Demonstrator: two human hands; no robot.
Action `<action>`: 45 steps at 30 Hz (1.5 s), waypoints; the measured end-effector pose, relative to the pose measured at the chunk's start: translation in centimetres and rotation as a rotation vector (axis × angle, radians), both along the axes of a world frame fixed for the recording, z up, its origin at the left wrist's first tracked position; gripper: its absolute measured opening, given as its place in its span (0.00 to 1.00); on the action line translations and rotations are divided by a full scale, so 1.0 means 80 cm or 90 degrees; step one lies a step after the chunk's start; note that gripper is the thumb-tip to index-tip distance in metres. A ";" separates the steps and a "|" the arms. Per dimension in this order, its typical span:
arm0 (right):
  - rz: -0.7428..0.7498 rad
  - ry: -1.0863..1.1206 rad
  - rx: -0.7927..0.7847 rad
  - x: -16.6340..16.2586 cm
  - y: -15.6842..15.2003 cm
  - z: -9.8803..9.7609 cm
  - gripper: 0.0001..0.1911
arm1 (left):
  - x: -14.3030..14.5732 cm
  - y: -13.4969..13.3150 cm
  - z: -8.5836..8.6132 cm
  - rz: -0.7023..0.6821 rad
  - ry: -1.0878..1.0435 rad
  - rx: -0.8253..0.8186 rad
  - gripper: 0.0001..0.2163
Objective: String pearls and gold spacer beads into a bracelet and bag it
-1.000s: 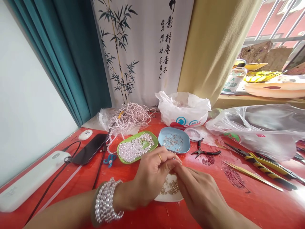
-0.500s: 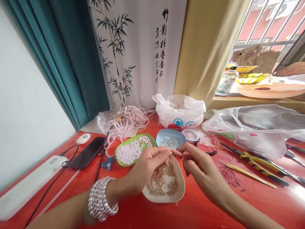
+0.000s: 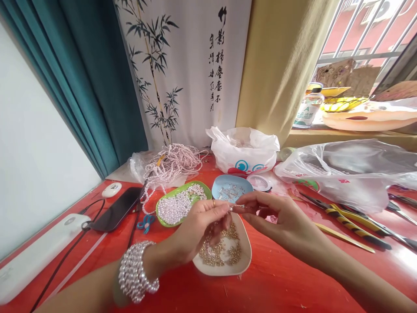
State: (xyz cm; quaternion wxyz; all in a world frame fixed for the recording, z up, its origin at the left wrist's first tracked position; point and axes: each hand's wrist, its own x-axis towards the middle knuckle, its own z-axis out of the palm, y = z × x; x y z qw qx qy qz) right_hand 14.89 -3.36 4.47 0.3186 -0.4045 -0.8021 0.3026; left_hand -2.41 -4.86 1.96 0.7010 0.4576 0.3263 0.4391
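My left hand (image 3: 208, 219) is closed in a pinch on a thin beaded strand (image 3: 231, 208), with a small pearl bead at the fingertips. A wide pearl bracelet (image 3: 135, 271) wraps that wrist. Opposite, my right hand (image 3: 273, 213) has its thumb and index finger apart, fingertips beside the strand; whether any finger touches it is hard to see. Beneath both hands lies a cream tray (image 3: 244, 258) with gold beads (image 3: 215, 256). A green tray (image 3: 167, 222) full of white pearl beads (image 3: 174, 208) sits behind my left hand, and a blue tray (image 3: 219, 184) holds small metal pins.
Pink bead strings (image 3: 177, 163) are heaped at the back. White plastic bags (image 3: 243, 152) stand behind the trays and at right. Pliers (image 3: 355, 224) and yellow tweezers (image 3: 345, 238) lie right. At left are a phone (image 3: 119, 211), a white power strip (image 3: 42, 256) and a blue bow (image 3: 145, 224).
My right hand has shifted slightly up and left, its thumb and index finger parting around the strand. My left hand keeps its pinch. The whole view has moved slightly.
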 end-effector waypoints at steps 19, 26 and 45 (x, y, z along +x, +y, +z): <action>-0.060 0.033 0.064 0.008 0.006 -0.005 0.07 | 0.001 0.007 -0.005 -0.073 0.069 -0.044 0.08; -0.061 0.031 0.064 0.007 0.005 -0.002 0.06 | 0.000 0.006 -0.006 -0.065 0.069 -0.039 0.09; -0.220 -0.182 0.125 0.063 0.074 -0.016 0.11 | 0.000 0.010 -0.012 -0.036 0.068 -0.008 0.08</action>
